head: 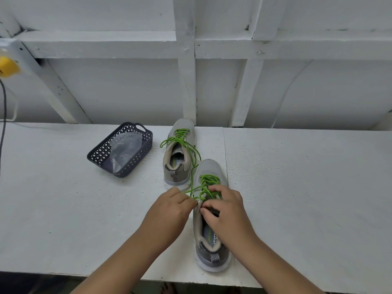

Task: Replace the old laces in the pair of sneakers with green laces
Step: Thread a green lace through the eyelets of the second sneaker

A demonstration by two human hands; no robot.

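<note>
Both forearms come in from the bottom edge and meet over the near sneaker (pixel 209 219), which sits toe-away close to the front edge of the desk (pixel 297 187). Left hand (pixel 169 211) has its grip closed on a strand of the green lace (pixel 204 185), pinching it just off the shoe's left side. Right hand (pixel 227 211) is curled over the tongue area, fingertips clamped on the lace up by the top eyelets, thumb tucked toward the collar. That lace is already threaded through the front of this shoe, so it's basically laced. Just behind and a bit left is the other sneaker (pixel 180 153), also toe-away, also wearing a green lace (pixel 182 141), with loose ends trailing down toward the near shoe. Further left sits a dark perforated basket (pixel 146 143) with a clear plastic bag (pixel 125 151) in it, well apart from the shoes. Desk surface is white, kind of grainy like foam board, with a seam running front to back just right of the shoes. Back wall is white-painted panels and framing, a bit scuffed. Far left there's a blurry yellow object (pixel 8 65) with a dark cable (pixel 3 115) hanging down.
</note>
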